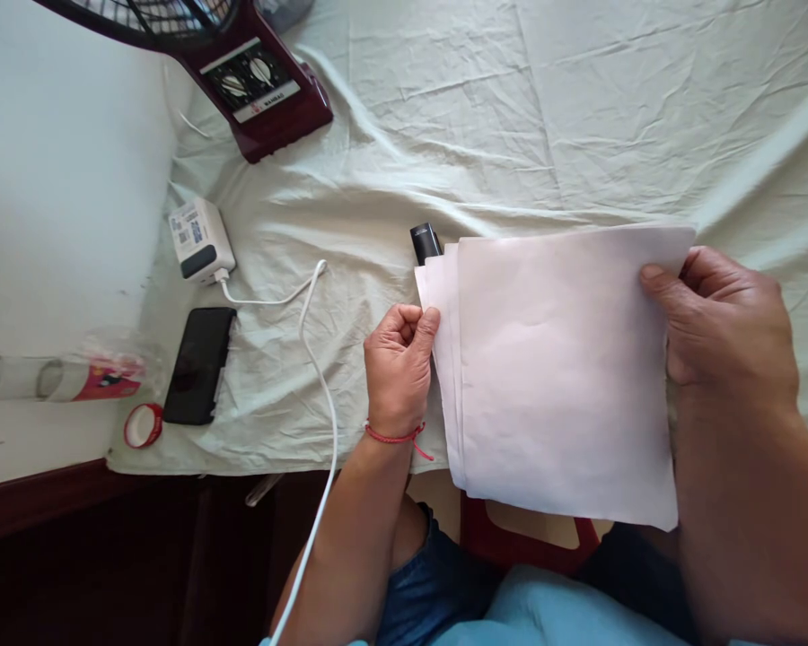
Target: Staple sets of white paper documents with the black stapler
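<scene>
The white paper sheets (566,377) are in front of the person, at the near edge of the table; I take them as the centre of the clock. They are already gathered in one loose pile, and several edges show like small steps at nine o'clock, so it seems to me that they are not yet made even on this side. How many sheets there are I cannot tell. At six o'clock the pile reaches past the edge of the tablecloth (444,135), over the lap.

The left hand (400,368) is at nine o'clock, its fingers curled and its thumb pressed to them, with the stepped edge pinched at the tip. The right hand (733,323) comes from below to about two o'clock; its thumb lies flat on the top sheet near the corner, and the fingers are bent behind, partly hidden, so the paper is held firmly between. Both forearms rise from the person's side.

A small black object (425,242) is just beside the pile, between ten and eleven o'clock. A black phone (200,366) lies well apart, at nine.
</scene>
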Demonstrator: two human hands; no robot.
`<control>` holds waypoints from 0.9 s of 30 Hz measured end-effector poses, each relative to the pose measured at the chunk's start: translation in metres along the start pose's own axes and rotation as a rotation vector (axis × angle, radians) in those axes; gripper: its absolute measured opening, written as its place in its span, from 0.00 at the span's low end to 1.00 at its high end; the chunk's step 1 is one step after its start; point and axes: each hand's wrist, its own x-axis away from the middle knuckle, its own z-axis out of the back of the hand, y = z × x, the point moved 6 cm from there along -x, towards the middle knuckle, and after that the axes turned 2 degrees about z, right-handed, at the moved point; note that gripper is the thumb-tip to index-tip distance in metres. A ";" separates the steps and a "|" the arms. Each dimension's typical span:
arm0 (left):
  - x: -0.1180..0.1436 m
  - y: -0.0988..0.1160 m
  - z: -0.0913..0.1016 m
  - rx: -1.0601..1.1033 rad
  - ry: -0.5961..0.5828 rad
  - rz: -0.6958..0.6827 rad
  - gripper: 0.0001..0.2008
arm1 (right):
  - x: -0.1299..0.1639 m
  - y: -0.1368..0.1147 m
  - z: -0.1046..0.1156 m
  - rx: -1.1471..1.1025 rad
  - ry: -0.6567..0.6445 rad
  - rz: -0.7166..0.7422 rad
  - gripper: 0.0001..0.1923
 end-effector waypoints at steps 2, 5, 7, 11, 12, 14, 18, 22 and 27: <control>0.001 0.000 0.000 -0.020 -0.012 0.023 0.23 | -0.001 0.002 0.001 0.060 -0.027 -0.016 0.07; 0.002 0.000 -0.001 -0.073 -0.033 0.042 0.21 | -0.001 0.005 0.002 0.169 -0.077 -0.020 0.10; 0.002 0.001 -0.001 -0.107 -0.040 0.045 0.19 | -0.001 0.007 0.002 0.212 -0.099 -0.023 0.12; 0.002 0.001 -0.001 -0.158 -0.046 0.050 0.17 | -0.002 0.009 0.002 0.228 -0.112 -0.021 0.13; 0.002 0.002 -0.001 -0.162 -0.051 0.047 0.16 | -0.002 0.010 0.001 0.223 -0.113 -0.020 0.13; 0.003 0.003 -0.002 -0.157 -0.059 0.035 0.15 | -0.002 0.011 0.001 0.220 -0.117 -0.006 0.13; 0.004 0.002 -0.002 -0.123 -0.057 0.032 0.16 | -0.002 0.010 -0.002 0.236 -0.153 0.040 0.08; 0.004 -0.001 0.000 -0.120 -0.045 0.051 0.18 | 0.000 0.008 -0.005 0.204 -0.172 0.049 0.08; 0.004 0.002 -0.001 -0.139 -0.062 0.026 0.17 | 0.000 0.006 -0.005 0.162 -0.164 0.070 0.08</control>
